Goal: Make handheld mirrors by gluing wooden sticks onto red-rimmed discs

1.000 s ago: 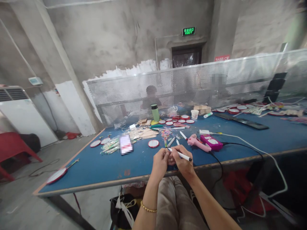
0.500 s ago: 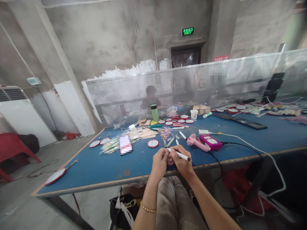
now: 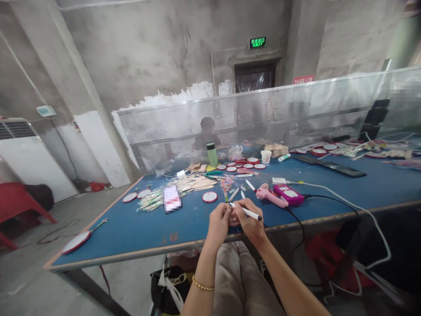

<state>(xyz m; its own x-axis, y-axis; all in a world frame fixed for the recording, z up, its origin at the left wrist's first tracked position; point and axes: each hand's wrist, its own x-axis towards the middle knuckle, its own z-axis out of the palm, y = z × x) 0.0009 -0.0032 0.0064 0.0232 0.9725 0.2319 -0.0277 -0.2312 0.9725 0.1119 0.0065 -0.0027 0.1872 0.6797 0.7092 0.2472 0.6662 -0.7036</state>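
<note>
My right hand (image 3: 252,224) is closed round a white marker pen (image 3: 248,212), its black end pointing right and its tip down towards my left hand. Fingers pinched, my left hand (image 3: 219,219) meets it at the table's front edge. A narrow stick with green and orange bands (image 3: 226,195) rises just beyond the fingertips and seems to be held by the left hand; its lower end is hidden. Past the hands lie more white markers (image 3: 233,195) and a heap of coloured rubber-band-like loops (image 3: 227,182). To the left is a round white disc with a red rim (image 3: 209,197).
A pink glue gun (image 3: 271,195) and a magenta box (image 3: 288,195) with cables lie right of my hands. Pale wooden sticks (image 3: 200,182), a blurred phone-like rectangle (image 3: 172,198), a green bottle (image 3: 212,155) and a paper cup (image 3: 266,156) stand or lie on the blue table (image 3: 138,235).
Almost nothing differs. Both hands keep their place, and the marker's black end has shifted very slightly.
</note>
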